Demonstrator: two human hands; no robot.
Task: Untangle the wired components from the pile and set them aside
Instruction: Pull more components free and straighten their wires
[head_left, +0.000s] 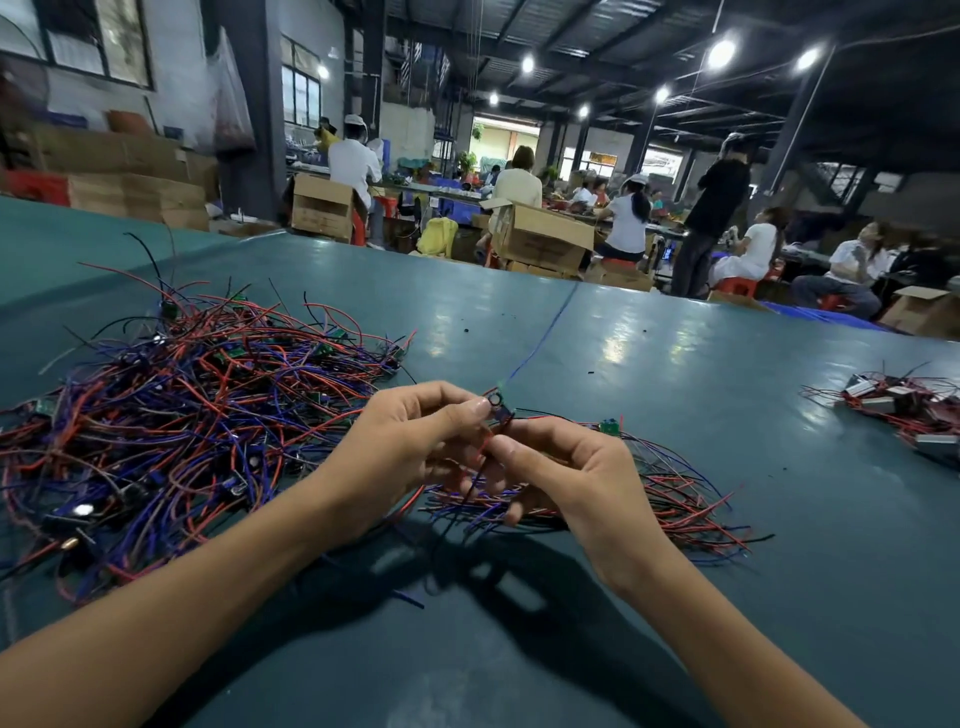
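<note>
Far L: tangled pile (182, 405) of red, blue and black wires w/ small green boards is lying on the teal desk (675, 353), reaching the L edge of view.

Centre: L hand (410, 441) is hovering above the desk just R of the pile. Its grip is pinching a small dark wired component (497, 407) betw. thumb and forefinger. A thin blue wire (540, 338) is running up and away from that component.

R hand (571, 467) is sitting just beside the L hand. Its grip is pinching a red lead (485, 444) hanging below the component.

Under and R of the R hand: flatter bunch (680, 499) of wires is lying on the desk, ends fanning R, w/ one green board (609, 427) at its top edge. Blue offcut (410, 600) is lying betw. the forearms.

Far R, well apart: smaller heap (904, 415) of wired silver parts.

Background: workers (628, 218) are sitting among cardboard boxes (540, 239).
</note>
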